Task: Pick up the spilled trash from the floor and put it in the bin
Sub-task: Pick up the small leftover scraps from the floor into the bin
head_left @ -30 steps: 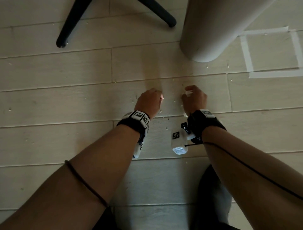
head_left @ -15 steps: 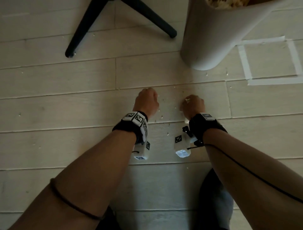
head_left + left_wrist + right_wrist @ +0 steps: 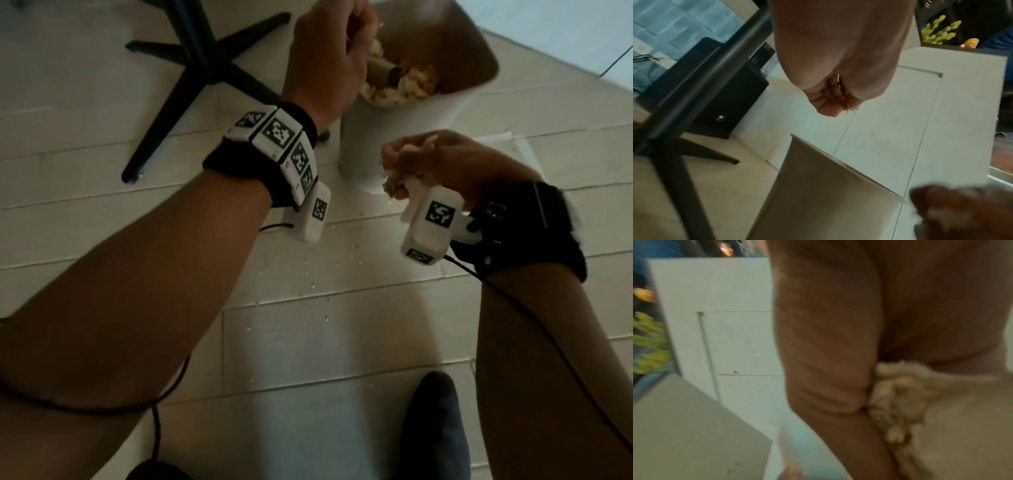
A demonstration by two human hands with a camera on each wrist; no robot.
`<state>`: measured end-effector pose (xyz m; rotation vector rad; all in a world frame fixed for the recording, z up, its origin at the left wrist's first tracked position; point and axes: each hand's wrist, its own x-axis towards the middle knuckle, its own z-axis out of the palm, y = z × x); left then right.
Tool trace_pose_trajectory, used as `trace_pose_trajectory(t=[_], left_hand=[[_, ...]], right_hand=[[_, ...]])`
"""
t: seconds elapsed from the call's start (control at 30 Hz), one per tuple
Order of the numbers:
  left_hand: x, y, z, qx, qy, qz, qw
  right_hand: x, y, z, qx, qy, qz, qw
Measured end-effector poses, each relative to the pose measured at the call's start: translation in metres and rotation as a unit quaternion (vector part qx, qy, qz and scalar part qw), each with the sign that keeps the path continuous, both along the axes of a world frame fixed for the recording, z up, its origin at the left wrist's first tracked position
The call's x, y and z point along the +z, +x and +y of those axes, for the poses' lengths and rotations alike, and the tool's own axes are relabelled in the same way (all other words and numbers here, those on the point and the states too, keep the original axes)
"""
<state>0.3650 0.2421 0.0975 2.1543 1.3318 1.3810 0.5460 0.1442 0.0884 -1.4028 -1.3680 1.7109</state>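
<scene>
The white bin (image 3: pixel 407 137) stands on the floor and holds shredded paper trash (image 3: pixel 404 85). My left hand (image 3: pixel 342 51) hovers over the bin's near rim, fingers curled into a fist around small paper scraps (image 3: pixel 847 112). My right hand (image 3: pixel 421 161) is lower, in front of the bin's wall, and grips a clump of shredded paper (image 3: pixel 397 183). In the right wrist view that clump (image 3: pixel 900 394) bulges from under the curled fingers. Tiny paper crumbs (image 3: pixel 308 270) still dot the pale floorboards below my wrists.
A black chair base (image 3: pixel 191 68) spreads its legs left of the bin. My foot in a dark sock (image 3: pixel 435 428) stands at the bottom right. White cabinet doors (image 3: pixel 900 113) rise behind the bin. A tape mark (image 3: pixel 524 150) lies right of the bin.
Both hands have lifted off the floor with their scraps and risen to the bin; the left now reaches over its rim, the right is just short of it.
</scene>
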Motion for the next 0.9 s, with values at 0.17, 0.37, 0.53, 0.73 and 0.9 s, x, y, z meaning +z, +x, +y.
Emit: trace_pose_trajectory(t=[0.17,0.37,0.53,0.73,0.9], left_hand=[[0.023,0.025,0.029,-0.009,0.008,0.075,0.997],[0.015,0.045,0.038,0.027,-0.063,0.151,0.986],[0.003,0.051,0.036,0.020,-0.129,0.245,0.961],[0.007,0.048,0.035,-0.026,-0.187,0.337,0.923],[0.006,0.028,0.025,0.006,-0.138,0.244,0.960]], right_hand=[[0.068,0.011,0.011,-0.045,0.114,-0.017,0.992],[0.075,0.014,0.078,-0.167,0.126,-0.134,0.969],[0.058,0.008,0.124,-0.162,0.134,-0.226,0.951],[0.048,0.007,0.137,-0.125,0.094,-0.287,0.945],[0.061,0.008,0.131,-0.125,0.158,-0.316,0.927]])
